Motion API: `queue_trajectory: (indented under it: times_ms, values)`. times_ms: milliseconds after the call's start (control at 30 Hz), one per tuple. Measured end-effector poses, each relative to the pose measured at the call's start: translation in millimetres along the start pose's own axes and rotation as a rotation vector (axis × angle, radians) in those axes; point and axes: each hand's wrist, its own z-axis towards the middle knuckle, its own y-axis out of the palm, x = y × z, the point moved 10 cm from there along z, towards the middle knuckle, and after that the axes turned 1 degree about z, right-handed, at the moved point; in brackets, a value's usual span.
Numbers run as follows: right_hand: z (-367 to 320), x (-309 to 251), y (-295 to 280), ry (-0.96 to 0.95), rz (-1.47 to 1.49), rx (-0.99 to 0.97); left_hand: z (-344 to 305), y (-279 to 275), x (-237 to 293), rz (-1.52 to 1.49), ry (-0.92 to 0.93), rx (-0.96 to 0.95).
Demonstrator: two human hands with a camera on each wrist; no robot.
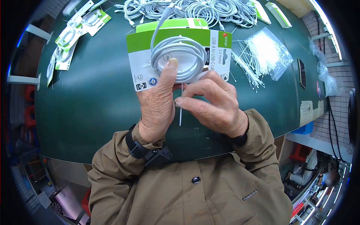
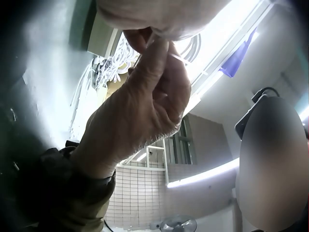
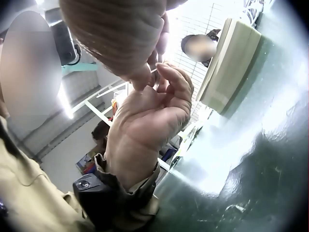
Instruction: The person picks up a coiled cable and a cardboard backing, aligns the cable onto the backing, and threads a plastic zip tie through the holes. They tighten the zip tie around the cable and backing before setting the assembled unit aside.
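Note:
In the head view the left hand (image 1: 159,101) grips a green and white card (image 1: 138,65), its thumb pressing a coiled grey-white cable (image 1: 195,56) flat against the front. One cable end sticks up past the card's top edge. A thin white tie (image 1: 180,116) hangs down below the card between the hands. The right hand (image 1: 217,103) is at the card's lower right edge, index finger and thumb bent close to the tie; whether they touch it cannot be made out. Both wrist views show the two hands close together, their fingertips partly hidden.
Stacked cards (image 1: 172,24) lie behind the held one. Many coiled cables (image 1: 191,11) spread along the far edge. White ties in a clear bag (image 1: 275,56) and a phone (image 1: 302,73) lie right; carded cables (image 1: 67,37) lie left.

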Motion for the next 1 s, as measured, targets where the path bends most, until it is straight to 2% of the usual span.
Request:
queue_trajectory:
  times_ms: [100,267,467,767,1000]
  values:
    - [-1,4,0,0.072,-0.030,-0.032,-5,5,8,0.079,0.056,-0.029]
    - [-3,6,-1,0.075,-0.049,-0.025,-3,1,13,0.119,0.106,-0.011]
    - [-7,4,-1,0.047,-0.061,0.041,0,5,16,0.194,0.179,-0.082]
    - [-11,1,-3,0.036,0.016,0.097,-3,8,10,0.220,0.116,-0.165]
    - [-12,-5,-4,-0.030,0.100,0.157,-5,12,14,0.229,0.048,-0.122]
